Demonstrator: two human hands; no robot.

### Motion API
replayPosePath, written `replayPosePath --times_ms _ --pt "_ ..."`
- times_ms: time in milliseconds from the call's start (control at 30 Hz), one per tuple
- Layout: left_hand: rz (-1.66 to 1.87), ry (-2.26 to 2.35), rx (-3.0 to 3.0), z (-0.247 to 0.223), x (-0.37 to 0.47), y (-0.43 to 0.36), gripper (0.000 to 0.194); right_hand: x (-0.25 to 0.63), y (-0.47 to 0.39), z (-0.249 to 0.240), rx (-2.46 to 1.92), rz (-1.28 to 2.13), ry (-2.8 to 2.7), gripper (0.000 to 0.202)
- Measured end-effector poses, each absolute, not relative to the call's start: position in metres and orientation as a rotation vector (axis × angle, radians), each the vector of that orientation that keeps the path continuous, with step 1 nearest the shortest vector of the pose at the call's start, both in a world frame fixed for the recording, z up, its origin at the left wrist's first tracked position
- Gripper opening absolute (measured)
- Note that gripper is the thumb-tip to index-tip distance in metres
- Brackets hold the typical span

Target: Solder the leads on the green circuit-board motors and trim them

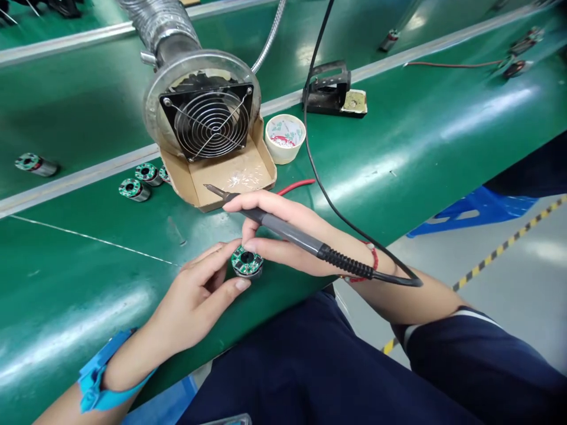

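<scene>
A small round motor with a green circuit board on top (247, 261) stands upright on the green bench near its front edge. My left hand (201, 295) grips its left side between thumb and fingers. My right hand (287, 233) holds a grey and black soldering iron (290, 233), its tip pointing up and left over a cardboard tray (201, 180). The thumb and a fingertip of that same hand meet at the top edge of the motor; whether they pinch a small part there is too small to tell.
A fan with a wire guard (215, 127) stands in the tray. Beside it are a tape roll (286, 147), a red wire (296, 186) and an iron stand with sponge (332, 97). More motors (134, 190) lie left. The iron's black cable (323, 189) loops over my right forearm.
</scene>
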State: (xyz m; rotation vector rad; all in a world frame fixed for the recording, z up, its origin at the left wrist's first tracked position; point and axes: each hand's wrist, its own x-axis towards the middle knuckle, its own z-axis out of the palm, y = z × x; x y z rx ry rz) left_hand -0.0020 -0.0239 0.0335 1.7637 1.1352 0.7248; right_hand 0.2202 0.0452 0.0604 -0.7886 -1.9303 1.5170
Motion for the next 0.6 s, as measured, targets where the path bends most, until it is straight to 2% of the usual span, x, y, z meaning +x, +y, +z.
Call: replayPosePath --times_ms 600 --pt "0.731 1.100 1.788 0.027 -0.003 -0.028 0.062 0.216 0.038 0.047 -0.652 1.207 -1.978 0.029"
